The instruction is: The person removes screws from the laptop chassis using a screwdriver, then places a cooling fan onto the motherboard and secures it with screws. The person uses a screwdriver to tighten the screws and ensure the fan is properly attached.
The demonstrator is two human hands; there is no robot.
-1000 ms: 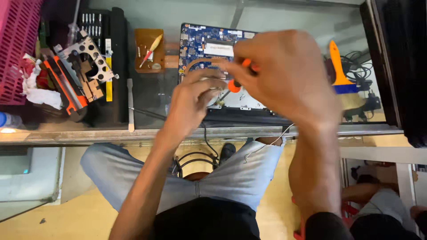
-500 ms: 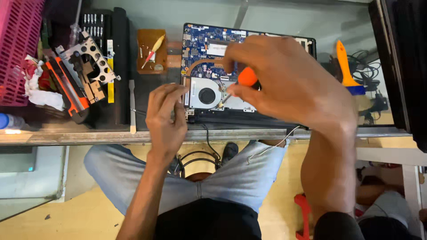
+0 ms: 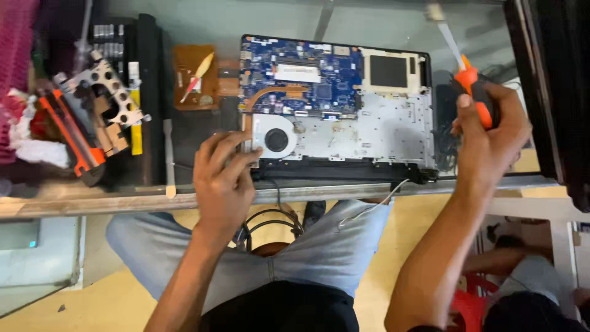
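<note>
Left hand on opened laptop corner, right hand gripping orange screwdriver

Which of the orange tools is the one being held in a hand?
The orange-handled screwdriver at the right, gripped in the right hand. The other orange tool lies untouched in the clutter at the left of the table.

A glass-topped table with a pale metal front edge fills the upper view, its surface catching soft greyish light. Beneath it lies a yellowish floor. A dark frame stands at the right, and a white shelf frame sits below it.
</note>
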